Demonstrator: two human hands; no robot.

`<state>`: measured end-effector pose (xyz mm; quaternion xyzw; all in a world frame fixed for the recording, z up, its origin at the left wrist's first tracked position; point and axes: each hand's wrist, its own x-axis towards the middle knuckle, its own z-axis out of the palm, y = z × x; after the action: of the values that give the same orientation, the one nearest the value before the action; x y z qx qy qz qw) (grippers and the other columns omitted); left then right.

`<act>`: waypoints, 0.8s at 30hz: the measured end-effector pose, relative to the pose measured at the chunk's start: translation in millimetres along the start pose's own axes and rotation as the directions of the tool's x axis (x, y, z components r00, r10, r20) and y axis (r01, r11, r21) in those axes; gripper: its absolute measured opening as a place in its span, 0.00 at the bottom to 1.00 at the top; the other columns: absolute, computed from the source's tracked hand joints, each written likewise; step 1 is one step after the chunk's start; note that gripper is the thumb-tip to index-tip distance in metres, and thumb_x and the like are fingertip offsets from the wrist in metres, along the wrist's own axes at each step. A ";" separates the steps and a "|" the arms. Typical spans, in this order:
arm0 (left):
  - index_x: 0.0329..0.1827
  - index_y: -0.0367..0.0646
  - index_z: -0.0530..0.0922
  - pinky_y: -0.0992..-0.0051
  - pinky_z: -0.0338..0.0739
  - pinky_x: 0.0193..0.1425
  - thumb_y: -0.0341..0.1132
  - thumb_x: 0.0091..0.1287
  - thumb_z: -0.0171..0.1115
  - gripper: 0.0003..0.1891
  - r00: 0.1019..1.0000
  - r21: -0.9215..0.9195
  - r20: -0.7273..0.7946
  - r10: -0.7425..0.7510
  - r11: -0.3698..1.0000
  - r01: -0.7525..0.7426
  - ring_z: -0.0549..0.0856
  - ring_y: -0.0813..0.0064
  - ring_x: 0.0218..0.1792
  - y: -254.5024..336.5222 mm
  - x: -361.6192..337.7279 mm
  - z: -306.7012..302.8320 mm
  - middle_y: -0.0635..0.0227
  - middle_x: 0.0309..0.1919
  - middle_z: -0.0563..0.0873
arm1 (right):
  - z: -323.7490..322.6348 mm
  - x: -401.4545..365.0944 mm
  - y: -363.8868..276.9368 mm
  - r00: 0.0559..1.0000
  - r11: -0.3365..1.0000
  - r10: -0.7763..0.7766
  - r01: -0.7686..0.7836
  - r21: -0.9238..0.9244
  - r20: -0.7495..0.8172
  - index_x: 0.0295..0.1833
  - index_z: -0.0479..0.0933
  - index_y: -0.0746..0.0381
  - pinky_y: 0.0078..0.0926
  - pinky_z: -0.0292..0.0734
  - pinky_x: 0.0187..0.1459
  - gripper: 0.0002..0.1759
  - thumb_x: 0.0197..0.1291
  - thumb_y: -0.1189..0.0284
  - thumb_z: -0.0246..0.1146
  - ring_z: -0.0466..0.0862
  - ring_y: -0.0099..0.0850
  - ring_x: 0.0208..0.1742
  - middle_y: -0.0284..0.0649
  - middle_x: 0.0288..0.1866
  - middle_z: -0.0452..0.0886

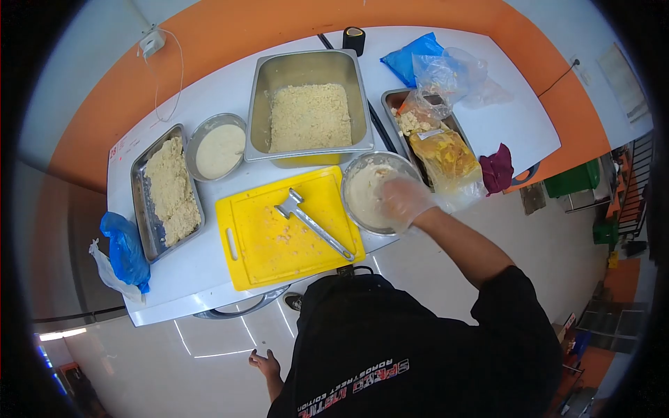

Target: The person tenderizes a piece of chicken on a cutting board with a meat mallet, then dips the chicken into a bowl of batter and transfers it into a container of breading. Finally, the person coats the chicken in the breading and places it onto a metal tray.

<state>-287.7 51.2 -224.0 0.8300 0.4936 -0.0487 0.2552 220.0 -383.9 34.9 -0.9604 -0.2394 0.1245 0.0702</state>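
My right hand (pixel 405 201), in a clear plastic glove, reaches into a metal bowl of pale batter (pixel 364 194). Its fingers are down in the bowl, mostly hidden, and I cannot tell whether they grip anything. My left hand (pixel 266 364) hangs low beside my body, away from the table, fingers loosely apart and holding nothing. Left of the batter bowl lies a yellow cutting board (pixel 261 247) with small scraps on it. A metal meat mallet (pixel 315 224) rests across the board, its head toward the far side.
Behind the board stands a deep steel pan (pixel 258 104) of crumbs. To the left are a bowl of white batter (pixel 219 150) and a coated-food tray (pixel 137 177). At right, a bag of yellow food (pixel 446 157) lies on another tray, near a maroon cloth (pixel 496 169). Blue bag (pixel 125 254) at left edge.
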 end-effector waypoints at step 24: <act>0.72 0.34 0.61 0.45 0.69 0.74 0.30 0.68 0.68 0.33 1.000 -0.046 0.018 0.019 0.999 -0.018 0.67 0.32 0.69 7.8 6.1 -5.2 0.35 0.71 0.57 | 11.0 16.5 61.9 0.997 0.938 -0.081 0.081 0.336 -0.016 0.45 0.86 0.64 0.47 0.82 0.53 0.17 0.59 0.63 0.63 0.88 0.53 0.49 0.55 0.44 0.88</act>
<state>-279.0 55.5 -218.7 0.8279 0.4844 -0.0428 0.2794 258.4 -429.4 8.9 -0.9237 -0.2538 0.1597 0.2384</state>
